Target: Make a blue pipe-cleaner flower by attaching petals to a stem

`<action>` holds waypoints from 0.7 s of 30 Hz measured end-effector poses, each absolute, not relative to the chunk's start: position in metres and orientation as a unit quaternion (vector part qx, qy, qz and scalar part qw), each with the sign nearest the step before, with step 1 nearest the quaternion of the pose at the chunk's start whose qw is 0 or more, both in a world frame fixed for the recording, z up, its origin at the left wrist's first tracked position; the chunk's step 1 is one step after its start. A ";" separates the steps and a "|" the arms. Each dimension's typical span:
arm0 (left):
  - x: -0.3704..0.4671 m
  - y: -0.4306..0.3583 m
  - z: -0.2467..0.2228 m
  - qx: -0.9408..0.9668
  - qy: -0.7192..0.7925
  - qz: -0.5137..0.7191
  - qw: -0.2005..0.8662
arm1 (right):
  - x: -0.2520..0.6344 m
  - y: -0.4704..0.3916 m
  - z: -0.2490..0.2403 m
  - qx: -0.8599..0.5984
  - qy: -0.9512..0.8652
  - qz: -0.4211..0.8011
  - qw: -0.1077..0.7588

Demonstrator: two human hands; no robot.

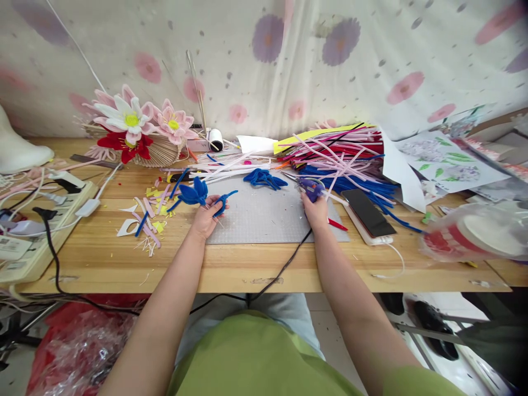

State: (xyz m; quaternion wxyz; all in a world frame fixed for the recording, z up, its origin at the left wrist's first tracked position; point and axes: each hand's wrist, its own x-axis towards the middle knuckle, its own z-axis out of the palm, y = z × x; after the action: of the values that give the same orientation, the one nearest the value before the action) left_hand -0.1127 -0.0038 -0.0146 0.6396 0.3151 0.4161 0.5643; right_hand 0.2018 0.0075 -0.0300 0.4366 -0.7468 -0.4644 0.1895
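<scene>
My left hand [207, 218] pinches a blue pipe-cleaner flower piece [193, 192] over the left edge of the grey cutting mat [264, 220]. A smaller blue pipe-cleaner petal [223, 204] sticks out to the right of the same fingers. At the mat's right side, my right hand [315, 212] is wrapped around a purple glue gun [310, 188], its black cord running down over the table's front edge. Between the hands, farther back on the mat, lie more shaped blue pipe-cleaner petals [264, 179].
Bundled pipe cleaners [338, 151] lie at the back right, near a phone [368, 213] on a white power bank. Pipe-cleaner scraps [150, 217] litter the left. Finished flowers [130, 120] stand behind them. A power strip [49, 231] sits far left, a bagged cup [474, 234] far right.
</scene>
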 end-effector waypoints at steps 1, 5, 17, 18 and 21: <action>-0.111 -0.004 -0.014 0.320 0.422 0.560 0.637 | 0.201 0.008 -0.029 -0.764 -0.469 0.185 0.402; -0.106 -0.005 -0.014 0.345 0.437 0.547 0.625 | 0.194 0.010 -0.023 -0.797 -0.469 0.171 0.339; -0.100 -0.006 -0.018 0.372 0.450 0.576 0.571 | 0.210 -0.012 0.003 -0.791 -0.570 0.089 0.203; -0.099 -0.005 -0.018 0.372 0.453 0.582 0.564 | 0.210 -0.015 0.007 -0.795 -0.572 0.106 0.172; -0.097 -0.004 -0.021 0.367 0.468 0.590 0.546 | 0.202 -0.023 0.021 -0.786 -0.592 0.133 0.116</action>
State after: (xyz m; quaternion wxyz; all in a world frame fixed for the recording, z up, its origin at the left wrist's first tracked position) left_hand -0.0966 -0.0037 -0.0213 0.5462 0.3675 0.4675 0.5900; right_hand 0.2020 -0.0229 0.0207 0.1163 -0.7865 -0.5918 0.1330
